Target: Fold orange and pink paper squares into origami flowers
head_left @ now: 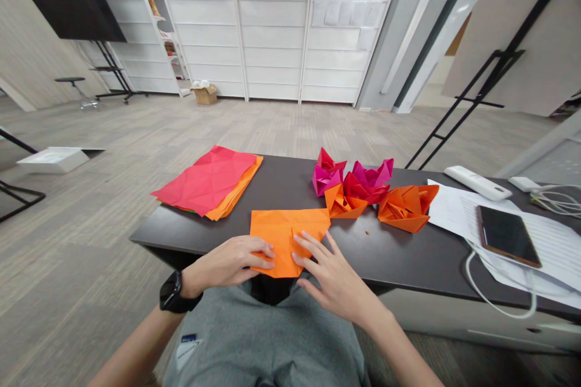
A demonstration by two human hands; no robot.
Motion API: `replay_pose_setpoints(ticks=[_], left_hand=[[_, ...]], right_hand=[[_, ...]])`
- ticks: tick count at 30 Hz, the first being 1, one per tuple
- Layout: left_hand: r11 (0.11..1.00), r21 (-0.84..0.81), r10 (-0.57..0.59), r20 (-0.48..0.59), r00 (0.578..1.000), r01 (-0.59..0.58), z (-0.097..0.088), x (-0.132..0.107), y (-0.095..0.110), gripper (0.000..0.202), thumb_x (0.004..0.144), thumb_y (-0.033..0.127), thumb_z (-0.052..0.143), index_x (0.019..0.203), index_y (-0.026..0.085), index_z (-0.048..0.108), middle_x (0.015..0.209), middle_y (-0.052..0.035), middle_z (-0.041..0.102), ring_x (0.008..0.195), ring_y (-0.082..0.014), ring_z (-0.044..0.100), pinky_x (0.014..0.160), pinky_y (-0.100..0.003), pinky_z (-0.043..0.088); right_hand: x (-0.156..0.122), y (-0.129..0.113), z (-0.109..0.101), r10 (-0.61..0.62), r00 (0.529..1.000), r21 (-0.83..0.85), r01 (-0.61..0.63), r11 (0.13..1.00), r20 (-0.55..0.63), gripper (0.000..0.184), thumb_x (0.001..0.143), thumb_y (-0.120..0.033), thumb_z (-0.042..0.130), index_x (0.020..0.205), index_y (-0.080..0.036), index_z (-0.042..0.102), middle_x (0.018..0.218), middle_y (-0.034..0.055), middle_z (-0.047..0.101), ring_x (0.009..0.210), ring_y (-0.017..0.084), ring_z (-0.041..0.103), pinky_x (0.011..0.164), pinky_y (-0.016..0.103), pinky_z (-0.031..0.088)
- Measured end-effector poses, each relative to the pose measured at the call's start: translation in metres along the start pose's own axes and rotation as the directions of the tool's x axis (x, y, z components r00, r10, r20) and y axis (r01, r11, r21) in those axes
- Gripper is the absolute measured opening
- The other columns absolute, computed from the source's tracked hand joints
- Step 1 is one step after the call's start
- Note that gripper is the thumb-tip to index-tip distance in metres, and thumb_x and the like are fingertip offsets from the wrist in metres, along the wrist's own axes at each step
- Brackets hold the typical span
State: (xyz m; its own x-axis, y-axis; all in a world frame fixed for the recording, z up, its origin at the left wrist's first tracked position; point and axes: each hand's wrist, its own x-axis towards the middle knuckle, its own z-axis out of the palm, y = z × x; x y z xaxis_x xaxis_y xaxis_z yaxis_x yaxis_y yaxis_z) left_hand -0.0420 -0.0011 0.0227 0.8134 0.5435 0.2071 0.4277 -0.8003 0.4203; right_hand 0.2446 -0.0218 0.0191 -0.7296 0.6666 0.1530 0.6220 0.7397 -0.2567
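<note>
A folded sheet of orange paper lies at the near edge of the dark desk, its front part reaching over the edge. Creases run across it, and its upper right corner is folded at a slant. My left hand holds the sheet by its left side, fingers curled on top; the thumb is mostly hidden. On the right part of the paper rests my right hand, its fingers spread and touching the surface. Just beyond, to the right, stand folded paper shapes: an orange one, another orange one and several pink and red ones.
A stack of red and orange paper sheets lies at the desk's left end. To the right are printed papers, a phone, a white cable and a white power strip. White shelving stands across the floor.
</note>
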Motion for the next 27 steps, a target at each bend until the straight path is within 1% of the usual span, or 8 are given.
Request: replay_pose_setpoints(ticks=[2,5,8,14,18,21,24,27], left_hand=[[1.0,-0.001,-0.003,-0.005,1.0,0.003,0.0,-0.001,-0.001,0.032,0.094,0.013,0.055,0.119,0.028,0.069,0.121,-0.0041,0.07,0.119,-0.0197,0.062,0.105,-0.033,0.046],[1.0,-0.008,-0.016,0.003,1.0,0.016,-0.003,0.001,-0.001,0.028,0.097,0.017,0.054,0.117,0.028,0.07,0.119,-0.0045,0.071,0.117,-0.0193,0.064,0.103,-0.031,0.047],[0.999,0.0,-0.039,0.011,0.999,0.039,-0.009,0.007,0.002,0.024,0.098,0.022,0.053,0.114,0.027,0.071,0.115,-0.0052,0.073,0.11,-0.0197,0.067,0.098,-0.029,0.048],[0.976,-0.033,-0.216,-0.041,0.976,0.214,-0.016,0.035,0.001,0.016,0.098,0.026,0.056,0.109,0.024,0.067,0.102,-0.0012,0.074,0.094,-0.018,0.07,0.086,-0.025,0.05],[0.956,-0.085,-0.29,-0.134,0.948,0.28,-0.004,0.056,-0.005,0.018,0.094,0.025,0.061,0.111,0.022,0.063,0.114,-0.0031,0.071,0.108,-0.0206,0.066,0.096,-0.031,0.048],[0.942,-0.098,-0.333,-0.164,0.929,0.32,0.01,0.064,-0.008,0.018,0.093,0.022,0.059,0.11,0.02,0.062,0.115,-0.0053,0.069,0.108,-0.0217,0.065,0.098,-0.035,0.048],[0.941,-0.098,-0.339,-0.198,0.92,0.325,0.02,0.067,-0.007,0.017,0.092,0.018,0.057,0.109,0.02,0.06,0.111,-0.0061,0.068,0.105,-0.0216,0.064,0.097,-0.037,0.049],[0.945,-0.072,-0.327,-0.255,0.91,0.32,0.026,0.066,-0.003,0.018,0.09,0.014,0.056,0.107,0.02,0.059,0.11,-0.0061,0.065,0.107,-0.0224,0.06,0.099,-0.039,0.048]], right_hand=[[-0.003,-0.001,0.003,-0.02,1.0,-0.015,0.02,1.0,-0.006,0.043,0.096,-0.026,0.052,0.139,-0.023,0.052,0.15,0.0126,0.047,0.141,0.029,0.039,0.118,0.056,0.026],[-0.009,-0.001,0.008,-0.048,0.999,-0.02,0.048,0.999,-0.01,0.048,0.094,-0.019,0.053,0.142,-0.026,0.05,0.156,0.0117,0.038,0.144,0.029,0.033,0.115,0.05,0.036],[-0.012,0.001,0.009,-0.06,0.998,-0.007,0.059,0.998,-0.013,0.047,0.093,-0.017,0.055,0.138,-0.028,0.054,0.159,0.0095,0.032,0.146,0.03,0.029,0.115,0.051,0.035],[-0.009,0.001,0.0,-0.029,1.0,0.033,0.029,0.999,0.008,0.042,0.097,-0.025,0.05,0.138,-0.021,0.052,0.154,0.0116,0.042,0.144,0.027,0.034,0.115,0.048,0.037],[-0.01,-0.001,0.002,-0.033,0.999,0.034,0.033,0.999,0.023,0.032,0.097,-0.024,0.05,0.127,-0.021,0.06,0.155,0.0121,0.039,0.145,0.028,0.031,0.115,0.05,0.035],[-0.012,0.001,0.006,-0.014,1.0,0.07,0.014,0.997,0.001,0.032,0.096,-0.025,0.051,0.127,-0.02,0.059,0.155,0.0111,0.039,0.145,0.027,0.031,0.116,0.049,0.035],[-0.014,0.004,0.007,0.008,1.0,0.1,-0.006,0.995,-0.026,0.046,0.096,-0.026,0.052,0.141,-0.02,0.048,0.155,0.0108,0.039,0.145,0.025,0.032,0.117,0.046,0.034],[-0.013,0.005,0.006,-0.022,1.0,0.083,0.021,0.996,0.007,0.057,0.096,-0.023,0.05,0.151,-0.026,0.036,0.158,0.0076,0.034,0.146,0.025,0.029,0.118,0.047,0.033]])
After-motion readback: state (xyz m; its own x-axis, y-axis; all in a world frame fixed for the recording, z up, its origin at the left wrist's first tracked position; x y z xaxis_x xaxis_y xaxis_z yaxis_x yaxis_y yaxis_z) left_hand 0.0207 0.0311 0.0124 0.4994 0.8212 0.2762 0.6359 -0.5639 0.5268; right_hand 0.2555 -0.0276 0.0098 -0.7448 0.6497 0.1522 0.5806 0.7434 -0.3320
